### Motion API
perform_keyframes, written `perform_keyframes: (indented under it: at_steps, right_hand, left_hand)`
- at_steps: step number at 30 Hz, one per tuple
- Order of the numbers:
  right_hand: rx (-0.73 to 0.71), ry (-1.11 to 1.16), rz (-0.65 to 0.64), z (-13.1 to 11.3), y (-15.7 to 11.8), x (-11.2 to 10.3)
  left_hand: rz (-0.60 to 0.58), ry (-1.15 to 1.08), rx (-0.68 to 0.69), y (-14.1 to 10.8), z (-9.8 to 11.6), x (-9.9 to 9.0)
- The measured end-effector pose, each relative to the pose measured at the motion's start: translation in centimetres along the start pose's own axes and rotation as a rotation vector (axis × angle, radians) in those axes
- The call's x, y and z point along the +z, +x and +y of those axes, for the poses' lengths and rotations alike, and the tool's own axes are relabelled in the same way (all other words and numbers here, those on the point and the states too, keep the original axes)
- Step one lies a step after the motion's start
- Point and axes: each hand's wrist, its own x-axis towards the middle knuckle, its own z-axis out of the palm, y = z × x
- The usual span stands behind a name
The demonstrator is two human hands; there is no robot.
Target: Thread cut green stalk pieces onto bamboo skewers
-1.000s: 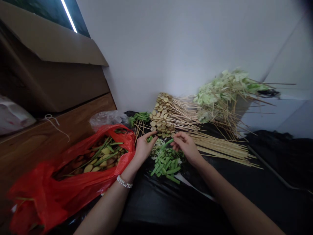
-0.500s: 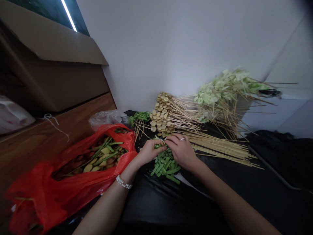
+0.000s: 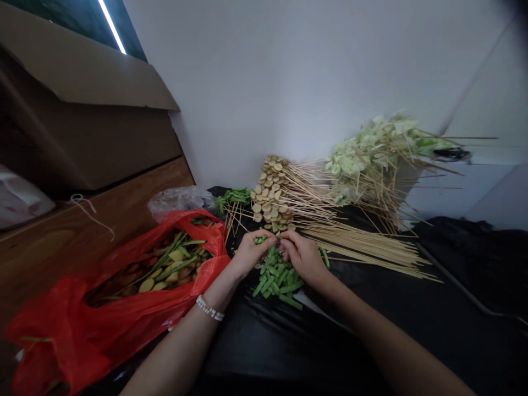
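Note:
My left hand point(image 3: 252, 252) is closed on green bean pieces point(image 3: 260, 240), which show between its thumb and fingers. Close against it, my right hand point(image 3: 304, 257) has its fingertips pinched together; what they hold, if anything, is too small to make out. Below both hands lies a pile of cut green beans point(image 3: 278, 278) on black plastic point(image 3: 256, 341). Skewered potato slices point(image 3: 271, 195) are stacked just beyond my hands. Loose bamboo skewers point(image 3: 371, 247) fan out to the right of my right hand.
On the left a red plastic bag point(image 3: 136, 324) holds vegetable pieces, with a clear bag point(image 3: 181, 201) behind it. A cardboard box point(image 3: 94, 137) stands at the back left. Skewered leafy greens point(image 3: 371, 148) lean by the wall. Skewered beans point(image 3: 236, 197) lie beside the potatoes.
My right hand has turned and its fingers have drawn back, uncovering more green beans beside it. Green pieces now show higher in my left hand. The view has shifted slightly.

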Motion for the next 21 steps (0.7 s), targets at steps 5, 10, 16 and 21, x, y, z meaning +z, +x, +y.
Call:
perform_keyframes:
  at_steps: [5,10,16,21]
  right_hand:
    - [0.135,0.275,-0.007,0.5,0.3,0.2]
    - [0.260,0.515,-0.035,0.8,0.4,0.6]
    - [0.357,0.706,0.003,1.0,0.8,0.0]
    - [0.439,0.942,-0.008,0.9,0.8,-0.5]
  left_hand:
    - [0.071,-0.108,-0.018,0.0,0.0,0.2]
    - [0.247,-0.246,-0.009,0.8,-0.1,-0.9]
    - [0.465,-0.413,-0.002,1.5,0.1,-2.5]
    - [0.345,-0.581,-0.111,1.5,0.6,-2.5]
